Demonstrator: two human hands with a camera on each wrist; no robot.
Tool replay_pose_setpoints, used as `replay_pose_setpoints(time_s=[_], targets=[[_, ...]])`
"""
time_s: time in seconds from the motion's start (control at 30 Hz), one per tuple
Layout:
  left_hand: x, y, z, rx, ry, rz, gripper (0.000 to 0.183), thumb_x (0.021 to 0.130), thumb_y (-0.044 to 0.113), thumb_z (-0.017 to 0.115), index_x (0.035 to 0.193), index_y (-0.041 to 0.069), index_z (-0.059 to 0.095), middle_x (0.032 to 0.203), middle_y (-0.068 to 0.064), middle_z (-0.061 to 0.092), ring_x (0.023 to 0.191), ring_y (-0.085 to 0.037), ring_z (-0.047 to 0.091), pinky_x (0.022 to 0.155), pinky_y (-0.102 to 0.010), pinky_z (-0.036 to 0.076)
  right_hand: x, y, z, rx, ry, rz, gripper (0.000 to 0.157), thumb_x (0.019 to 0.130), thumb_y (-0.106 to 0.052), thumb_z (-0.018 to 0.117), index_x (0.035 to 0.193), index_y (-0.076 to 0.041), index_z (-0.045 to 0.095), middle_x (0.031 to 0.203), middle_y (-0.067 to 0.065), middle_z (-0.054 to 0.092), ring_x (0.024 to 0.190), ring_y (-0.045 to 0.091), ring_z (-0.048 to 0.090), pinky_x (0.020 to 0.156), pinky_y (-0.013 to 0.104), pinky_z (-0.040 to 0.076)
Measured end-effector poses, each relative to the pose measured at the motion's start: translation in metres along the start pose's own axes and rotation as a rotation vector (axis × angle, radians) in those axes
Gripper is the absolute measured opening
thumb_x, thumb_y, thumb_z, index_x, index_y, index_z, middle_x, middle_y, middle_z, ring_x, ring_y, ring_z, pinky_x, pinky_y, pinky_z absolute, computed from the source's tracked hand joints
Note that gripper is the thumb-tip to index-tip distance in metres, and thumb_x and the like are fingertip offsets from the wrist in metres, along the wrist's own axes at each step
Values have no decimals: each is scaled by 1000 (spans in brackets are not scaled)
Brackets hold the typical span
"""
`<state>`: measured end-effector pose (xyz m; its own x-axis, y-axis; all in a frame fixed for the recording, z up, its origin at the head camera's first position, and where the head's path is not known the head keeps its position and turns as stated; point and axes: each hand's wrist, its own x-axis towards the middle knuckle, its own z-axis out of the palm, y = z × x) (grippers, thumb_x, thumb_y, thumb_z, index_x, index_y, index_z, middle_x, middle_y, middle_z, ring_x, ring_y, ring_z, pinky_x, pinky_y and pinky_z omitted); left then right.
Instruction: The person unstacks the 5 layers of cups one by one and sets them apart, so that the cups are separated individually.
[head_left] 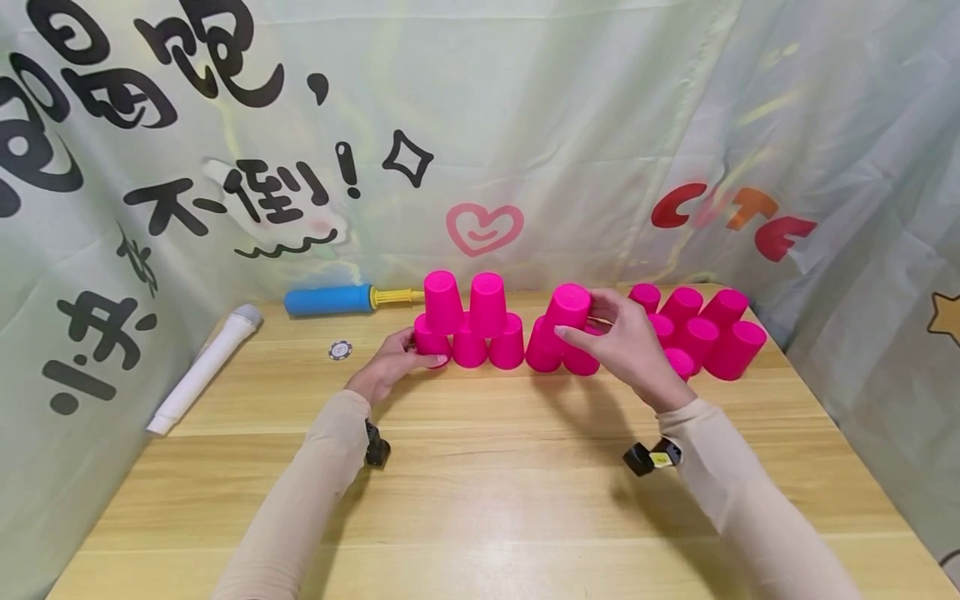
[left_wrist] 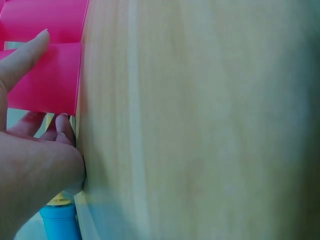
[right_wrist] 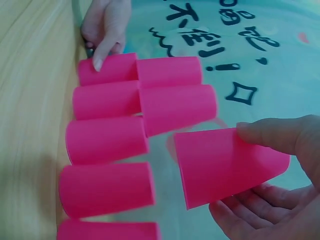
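Note:
Several pink plastic cups stand upside down in a row, the middle cup (head_left: 470, 343) among them. Two more, a left upper cup (head_left: 443, 302) and a right upper cup (head_left: 488, 304), rest on the row's left part. My left hand (head_left: 390, 365) holds the leftmost bottom cup (left_wrist: 47, 80), thumb across its front and fingers around its far side. Between thumb and fingers, my right hand (head_left: 628, 343) grips another pink cup (right_wrist: 232, 165), mouth down. A small gap shows in the right wrist view between this cup and the tops of the right-hand bottom cups (right_wrist: 107, 190).
A cluster of pink cups (head_left: 737, 350) stands at the table's right. At the back left lie a blue and yellow hand pump (head_left: 330, 301) and a round chip (head_left: 341, 350). A white microphone-shaped tube (head_left: 206, 371) lies along the left edge. A printed curtain (head_left: 585, 125) hangs behind.

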<state>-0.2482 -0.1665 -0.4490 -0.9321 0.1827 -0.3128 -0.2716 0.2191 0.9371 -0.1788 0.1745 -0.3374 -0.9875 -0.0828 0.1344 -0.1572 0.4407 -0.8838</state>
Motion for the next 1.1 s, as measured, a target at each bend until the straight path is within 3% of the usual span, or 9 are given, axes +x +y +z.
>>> replay_pose_setpoints(time_s=[0.1,0.23,0.4,0.63,0.87,1.1], targets=[[0,0,0,-2,-3,4,73,85,15,83,149,15,49,146,-9,52,133,-30,47,116,-47,36,-14,0,-14,-40,24,-1,67,85,-30,84,140,-5,55,128,15,64,119,32,62,101,47,52],[1,-1,0,-6,-6,1,74,85,16,83,150,15,49,147,-9,52,133,-30,47,116,-47,35,-31,4,-34,-90,72,-5,68,86,-32,83,141,-4,54,127,14,64,116,31,63,93,28,55],[1,-2,0,-9,-5,-9,76,84,17,84,151,14,47,147,-10,51,134,-31,47,117,-48,34,-50,13,-60,-102,173,6,63,87,-28,83,139,-3,55,120,8,62,105,14,63,83,8,50],[1,0,0,-6,0,-11,77,85,17,84,151,14,46,148,-10,51,134,-31,47,117,-49,33,-68,30,-97,-14,291,55,52,87,-17,81,133,-8,57,113,-12,62,98,-1,62,78,8,51],[-1,1,0,-9,-3,-6,77,84,17,84,151,13,46,147,-11,52,133,-32,48,116,-49,34,-80,54,-126,277,338,56,41,83,2,81,115,-18,64,100,-12,70,87,-2,68,73,9,53],[1,0,0,-8,0,-7,77,84,17,85,150,13,47,146,-10,53,133,-32,48,116,-49,34,-85,77,-141,165,320,194,38,87,-7,80,111,-26,57,95,-21,67,80,-6,64,68,8,52]])
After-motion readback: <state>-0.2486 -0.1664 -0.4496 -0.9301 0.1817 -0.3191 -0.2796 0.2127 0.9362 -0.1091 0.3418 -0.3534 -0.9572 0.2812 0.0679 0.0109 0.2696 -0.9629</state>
